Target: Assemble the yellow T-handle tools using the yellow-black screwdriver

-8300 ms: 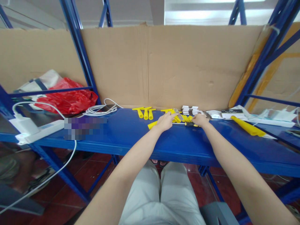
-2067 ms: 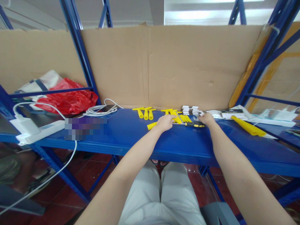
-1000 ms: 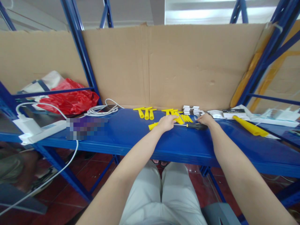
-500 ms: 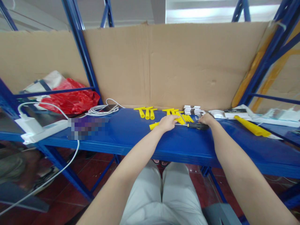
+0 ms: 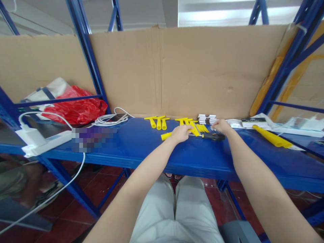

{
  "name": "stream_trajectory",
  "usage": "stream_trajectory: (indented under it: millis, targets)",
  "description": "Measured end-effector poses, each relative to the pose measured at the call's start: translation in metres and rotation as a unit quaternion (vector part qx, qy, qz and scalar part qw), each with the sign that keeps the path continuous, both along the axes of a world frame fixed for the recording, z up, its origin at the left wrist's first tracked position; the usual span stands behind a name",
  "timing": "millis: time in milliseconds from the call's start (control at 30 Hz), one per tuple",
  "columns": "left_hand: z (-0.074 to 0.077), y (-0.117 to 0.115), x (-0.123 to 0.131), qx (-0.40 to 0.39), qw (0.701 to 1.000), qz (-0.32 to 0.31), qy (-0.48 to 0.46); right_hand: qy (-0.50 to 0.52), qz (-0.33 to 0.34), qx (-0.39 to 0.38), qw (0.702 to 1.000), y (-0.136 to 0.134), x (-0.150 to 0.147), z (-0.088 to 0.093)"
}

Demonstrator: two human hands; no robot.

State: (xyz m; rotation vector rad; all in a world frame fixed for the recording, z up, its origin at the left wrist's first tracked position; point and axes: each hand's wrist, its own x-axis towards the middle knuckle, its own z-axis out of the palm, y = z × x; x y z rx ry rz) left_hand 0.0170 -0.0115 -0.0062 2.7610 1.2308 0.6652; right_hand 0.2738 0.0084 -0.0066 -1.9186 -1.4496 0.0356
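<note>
My left hand [image 5: 180,133] rests curled on a yellow plastic piece [image 5: 166,136] lying on the blue shelf [image 5: 141,141], its fingertips among a cluster of yellow parts [image 5: 196,128]. My right hand [image 5: 222,126] is closed, fingertips down just behind a black-handled screwdriver [image 5: 214,136] that lies flat on the shelf. What the right fingers pinch is too small to see. A stack of white pieces [image 5: 207,118] stands just behind both hands.
Three yellow T-shaped parts [image 5: 157,121] lie left of the hands. A coiled white cable [image 5: 109,118], a red bag [image 5: 74,107] and a white power strip [image 5: 44,143] sit to the left. A long yellow tube [image 5: 270,136] and white boxes lie right. Cardboard [image 5: 197,71] backs the shelf.
My right hand let go of the screwdriver, which now lies on the shelf, and moved slightly back toward the white stack. My left hand stayed on the yellow piece.
</note>
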Motion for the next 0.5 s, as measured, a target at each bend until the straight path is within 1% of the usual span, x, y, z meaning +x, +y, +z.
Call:
stream_trajectory:
  millis: [100, 200, 267, 367, 500]
  targets:
    - [0.0, 0.0, 0.001, 0.007, 1.0, -0.005, 0.0, 0.048, 0.041, 0.01, 0.998, -0.002, -0.021, 0.007]
    - [0.0, -0.001, 0.002, 0.016, 1.0, -0.01, -0.001, 0.153, 0.137, 0.064, 0.977, -0.003, -0.046, 0.011]
    - [0.0, -0.001, 0.002, 0.023, 1.0, -0.016, 0.003, 0.183, 0.181, 0.088, 0.962, -0.004, -0.061, 0.011]
    - [-0.001, 0.0, 0.002, 0.035, 0.999, -0.027, 0.008, 0.177, 0.206, 0.097, 0.958, -0.004, -0.075, 0.009]
    - [-0.003, 0.0, 0.003, 0.054, 0.998, -0.03, 0.011, 0.133, 0.227, 0.081, 0.961, -0.003, -0.081, 0.006]
